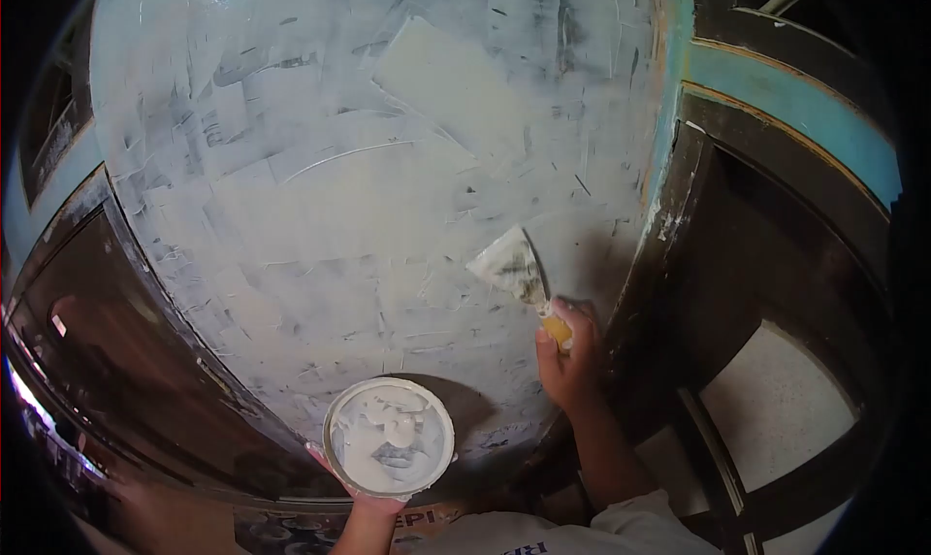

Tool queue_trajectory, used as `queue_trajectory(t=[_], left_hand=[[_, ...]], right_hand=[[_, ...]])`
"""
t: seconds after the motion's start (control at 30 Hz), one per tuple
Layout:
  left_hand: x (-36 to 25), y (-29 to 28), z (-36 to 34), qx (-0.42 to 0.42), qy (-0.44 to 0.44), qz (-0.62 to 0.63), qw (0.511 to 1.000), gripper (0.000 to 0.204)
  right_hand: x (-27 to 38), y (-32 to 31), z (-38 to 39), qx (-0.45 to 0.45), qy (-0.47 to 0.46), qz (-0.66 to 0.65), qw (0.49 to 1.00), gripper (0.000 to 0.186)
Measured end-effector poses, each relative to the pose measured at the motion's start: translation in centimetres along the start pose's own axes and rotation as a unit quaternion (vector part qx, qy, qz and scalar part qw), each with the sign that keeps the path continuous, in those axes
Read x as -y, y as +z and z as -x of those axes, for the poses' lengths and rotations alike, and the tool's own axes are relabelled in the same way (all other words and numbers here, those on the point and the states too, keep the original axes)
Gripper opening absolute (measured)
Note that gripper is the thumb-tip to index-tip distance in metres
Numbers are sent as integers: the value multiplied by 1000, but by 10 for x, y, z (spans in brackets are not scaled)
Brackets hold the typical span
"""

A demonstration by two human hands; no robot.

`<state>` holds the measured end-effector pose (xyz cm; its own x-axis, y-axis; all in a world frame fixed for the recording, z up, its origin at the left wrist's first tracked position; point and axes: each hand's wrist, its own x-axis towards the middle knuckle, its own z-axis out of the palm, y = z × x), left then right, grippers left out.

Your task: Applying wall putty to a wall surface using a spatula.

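Observation:
My right hand (pixel 574 359) is closed around the yellow handle of a putty knife (pixel 511 266). Its wide blade, smeared with white putty, is at the wall (pixel 320 206); I cannot tell whether the edge touches. White putty coats that wall unevenly, with dark streaks and ridges showing. Low on the left, my left hand (pixel 380 505) holds up a round tub (pixel 448 448) from beneath, its fingers mostly hidden. White putty (pixel 369 429) lies inside the tub, scraped thin in places.
Dark wooden door panels (pixel 126 332) border the wall on the left. On the right is a dark frame (pixel 669 196) with a turquoise band (pixel 805 99) above it. A pale panel (pixel 786 400) sits low on the right.

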<state>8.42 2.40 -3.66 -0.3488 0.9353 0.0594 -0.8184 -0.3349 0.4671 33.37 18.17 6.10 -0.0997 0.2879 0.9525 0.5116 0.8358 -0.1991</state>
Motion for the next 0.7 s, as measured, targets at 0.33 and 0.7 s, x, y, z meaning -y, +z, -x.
queue_trajectory(t=[0.33, 0.7], left_hand=[[-1, 0, 0, 7, -13, -3, 1000, 104], [6, -5, -3, 47, -69, 31, 996, 104]], right_hand=[[-3, 11, 5, 2, 72, -34, 997, 40], [-22, -2, -22, -49, 159, 20, 986, 44]])
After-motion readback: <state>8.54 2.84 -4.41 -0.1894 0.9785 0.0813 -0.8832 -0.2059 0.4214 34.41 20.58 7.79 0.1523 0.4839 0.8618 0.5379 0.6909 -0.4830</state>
